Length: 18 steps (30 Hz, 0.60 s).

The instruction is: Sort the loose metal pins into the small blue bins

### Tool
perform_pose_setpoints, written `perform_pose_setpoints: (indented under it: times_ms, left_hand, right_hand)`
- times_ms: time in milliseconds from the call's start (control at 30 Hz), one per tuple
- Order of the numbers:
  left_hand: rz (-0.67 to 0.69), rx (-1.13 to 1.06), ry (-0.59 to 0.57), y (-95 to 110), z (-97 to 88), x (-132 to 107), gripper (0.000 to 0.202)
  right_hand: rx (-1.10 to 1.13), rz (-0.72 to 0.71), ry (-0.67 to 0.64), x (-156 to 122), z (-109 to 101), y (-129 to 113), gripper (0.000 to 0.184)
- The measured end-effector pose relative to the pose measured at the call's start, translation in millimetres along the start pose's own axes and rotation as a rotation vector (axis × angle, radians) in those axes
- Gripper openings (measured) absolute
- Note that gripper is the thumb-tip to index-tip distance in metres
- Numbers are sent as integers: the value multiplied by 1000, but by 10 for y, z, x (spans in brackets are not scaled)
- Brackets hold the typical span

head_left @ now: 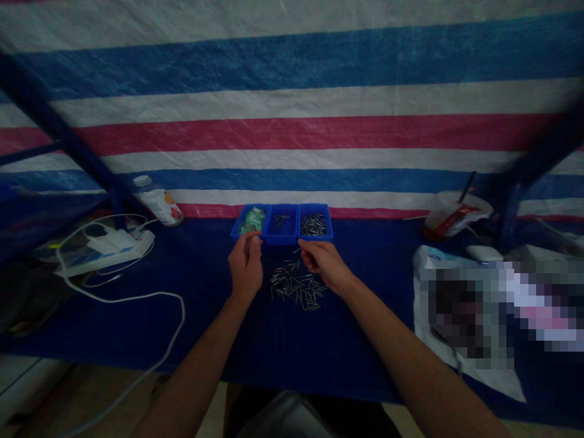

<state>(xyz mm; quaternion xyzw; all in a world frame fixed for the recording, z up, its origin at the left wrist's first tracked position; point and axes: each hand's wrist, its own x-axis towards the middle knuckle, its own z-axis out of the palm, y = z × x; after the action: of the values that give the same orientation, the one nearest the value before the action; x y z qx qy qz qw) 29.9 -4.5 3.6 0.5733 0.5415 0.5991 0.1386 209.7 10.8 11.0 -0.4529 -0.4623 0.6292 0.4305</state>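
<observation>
My left hand (246, 267) is curled, thumb against fingers, just in front of the left blue bin; what it holds, if anything, is hidden. My right hand (323, 263) is closed in a pinch before the right bin, and a thin metal pin (297, 250) sticks out from its fingertips. Between and below both hands lies a loose pile of thin metal pins (298, 287). Behind them stand three joined blue bins (283, 238). Small green-and-clear packets (253, 219) fill the left one, a few pins (280, 221) lie in the middle one, and many small metal pieces (314, 225) are in the right one.
On the blue table (292, 353) a bottle (159, 202) stands at back left, near a power strip (114, 250) with white cables (180, 316). At right are a plastic cup with a straw (456, 213) and a white bag (422, 304). A striped sheet (292, 134) hangs behind.
</observation>
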Motion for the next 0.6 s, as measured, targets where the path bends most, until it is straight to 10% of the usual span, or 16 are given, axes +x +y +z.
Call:
perform_pose_setpoints:
  times_ms: [267, 600]
  left_hand:
    - [-49, 71, -44, -30, 14, 22, 27]
    - [61, 626, -543, -246, -152, 86, 16]
  right_hand:
    - [-159, -111, 59, 51, -74, 0, 31]
    - [-684, -384, 109, 60, -179, 39, 20]
